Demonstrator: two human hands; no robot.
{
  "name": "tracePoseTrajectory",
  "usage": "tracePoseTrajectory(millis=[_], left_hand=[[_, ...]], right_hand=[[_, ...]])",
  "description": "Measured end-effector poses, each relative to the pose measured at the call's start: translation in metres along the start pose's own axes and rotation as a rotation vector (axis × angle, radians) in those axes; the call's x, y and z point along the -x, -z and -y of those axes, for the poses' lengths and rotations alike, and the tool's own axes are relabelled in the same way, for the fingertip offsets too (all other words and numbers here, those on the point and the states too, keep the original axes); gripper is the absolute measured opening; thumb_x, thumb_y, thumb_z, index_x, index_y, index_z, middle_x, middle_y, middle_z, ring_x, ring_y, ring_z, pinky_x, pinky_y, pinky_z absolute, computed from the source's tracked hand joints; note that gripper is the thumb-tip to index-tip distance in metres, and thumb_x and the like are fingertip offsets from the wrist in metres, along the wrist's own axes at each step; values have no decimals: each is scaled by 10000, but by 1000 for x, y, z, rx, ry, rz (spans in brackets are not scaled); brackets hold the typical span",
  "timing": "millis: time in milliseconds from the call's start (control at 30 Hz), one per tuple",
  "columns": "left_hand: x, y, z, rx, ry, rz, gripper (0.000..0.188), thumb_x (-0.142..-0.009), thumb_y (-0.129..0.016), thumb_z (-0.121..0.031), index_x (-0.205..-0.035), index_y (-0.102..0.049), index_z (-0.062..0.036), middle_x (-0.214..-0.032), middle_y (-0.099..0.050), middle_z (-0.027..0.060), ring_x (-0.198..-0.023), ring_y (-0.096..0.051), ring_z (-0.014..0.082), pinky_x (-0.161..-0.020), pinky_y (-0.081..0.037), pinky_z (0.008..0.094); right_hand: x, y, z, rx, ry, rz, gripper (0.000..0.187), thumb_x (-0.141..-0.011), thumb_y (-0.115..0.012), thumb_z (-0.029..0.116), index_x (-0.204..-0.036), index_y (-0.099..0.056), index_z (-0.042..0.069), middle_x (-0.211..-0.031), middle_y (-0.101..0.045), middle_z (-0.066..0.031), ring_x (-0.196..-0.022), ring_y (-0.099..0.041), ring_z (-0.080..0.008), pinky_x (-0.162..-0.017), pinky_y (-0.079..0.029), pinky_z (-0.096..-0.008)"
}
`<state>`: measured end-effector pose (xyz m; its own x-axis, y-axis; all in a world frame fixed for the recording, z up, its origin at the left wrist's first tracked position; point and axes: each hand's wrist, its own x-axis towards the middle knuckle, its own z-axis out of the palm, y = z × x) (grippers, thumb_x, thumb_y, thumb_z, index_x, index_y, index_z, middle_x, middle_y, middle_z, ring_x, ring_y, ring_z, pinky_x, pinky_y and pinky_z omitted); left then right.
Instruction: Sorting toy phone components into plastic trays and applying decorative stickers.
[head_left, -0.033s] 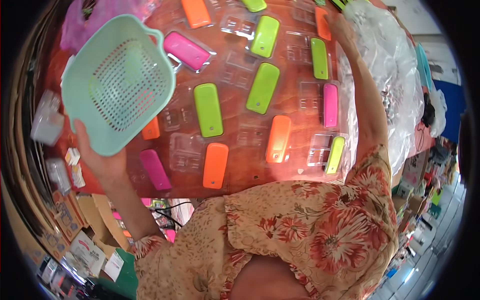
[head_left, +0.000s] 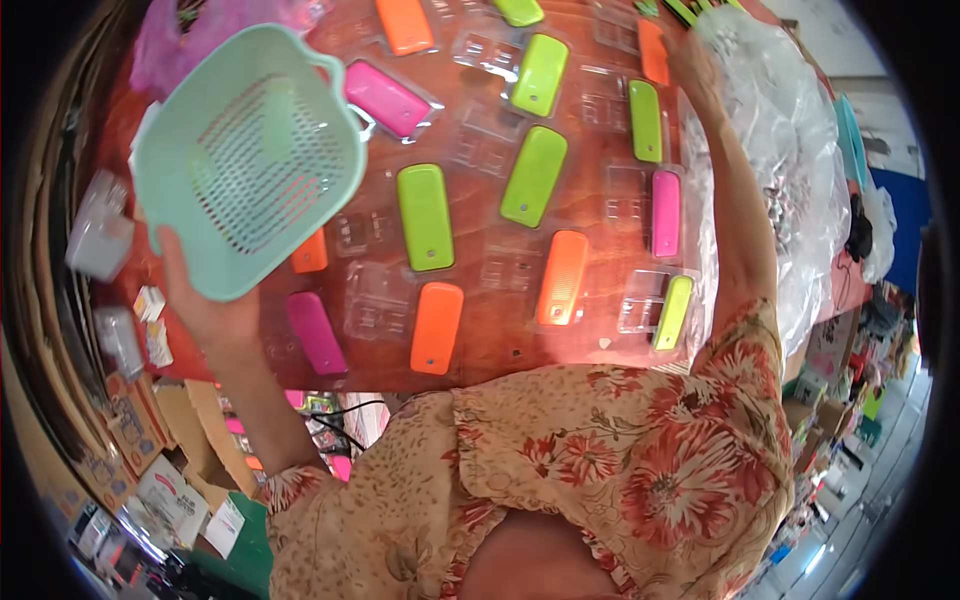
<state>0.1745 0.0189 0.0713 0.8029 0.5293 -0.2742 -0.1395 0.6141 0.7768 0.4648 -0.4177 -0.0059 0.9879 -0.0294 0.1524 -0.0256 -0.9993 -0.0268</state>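
A: Starting with the head view: what is the left hand [head_left: 208, 300] doing?

B: Holding the pale green basket [head_left: 225, 262] at its near left corner. The thumb lies over the wall; the other fingers are hidden behind it, so I can't tell how they are spread. The basket looks lifted off the table [head_left: 505, 348].

A: And the right hand [head_left: 693, 72]?

B: Well to the right of the basket, about level with its far end, at an orange case [head_left: 653, 50]. The fingertips blur there; I can't tell whether they're wide, narrow or touching it.

A: So which step is this?

B: I'd call it a reach at that case, with the basket supported on the other side.

A: What else lies around the basket?

B: Just right of it, a pink case [head_left: 387, 98]; further right and nearer the body, a green case [head_left: 425, 217]. Below its near edge, a magenta case [head_left: 316, 333]. Far to the right, a crumpled clear bag [head_left: 775, 180].

A: What does the next move call for?

B: In my judgement, a sure fingertip hold on the orange case, clear of the bag, and a steady left thumb so the basket doesn't tip.
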Motion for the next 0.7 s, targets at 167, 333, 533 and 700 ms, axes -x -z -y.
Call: tracePoseTrajectory(millis=[167, 333, 533, 700], left_hand=[[12, -9, 13, -14, 57, 111, 450, -856, -374, -338, -1211, -324, -65, -1182, -423, 59, -1068, -416, 208, -901, -329, 374], [39, -10, 24, 51, 4, 205, 463, -850, -391, -339, -1216, -319, -64, -1182, -423, 61, -1069, -419, 199, -895, -336, 364], [97, -4, 58, -110, 68, 196, 445, -860, -398, -294, -1194, -336, -7, -1147, -446, 81, -1038, -444, 185, -892, -339, 338], [126, -21, 95, 54, 374, 484, 452, -849, -392, -376, -1134, -396, -25, -1062, -500, 57, -966, -485, 143, -833, -380, 293]], right_hand=[[58, 52, 32, -151, 205, -213, 328, -757, -512, 320, -992, -522, 90, -822, -588, -171, -730, -559, -345, -631, -436, -399], [137, 80, 58, -723, 386, -6, 188, -764, -555, 149, -932, -568, 66, -715, -589, -103, -562, -545, -165, -516, -425, -258], [271, 122, 120, -893, 850, -14, 357, -702, -600, 240, -995, -530, 49, -987, -500, -122, -928, -466, -288, -767, -384, -383], [322, 139, 92, -605, 942, 23, 532, -556, -642, 392, -990, -547, 98, -1071, -481, -98, -1099, -358, -339, -949, -174, -514]])
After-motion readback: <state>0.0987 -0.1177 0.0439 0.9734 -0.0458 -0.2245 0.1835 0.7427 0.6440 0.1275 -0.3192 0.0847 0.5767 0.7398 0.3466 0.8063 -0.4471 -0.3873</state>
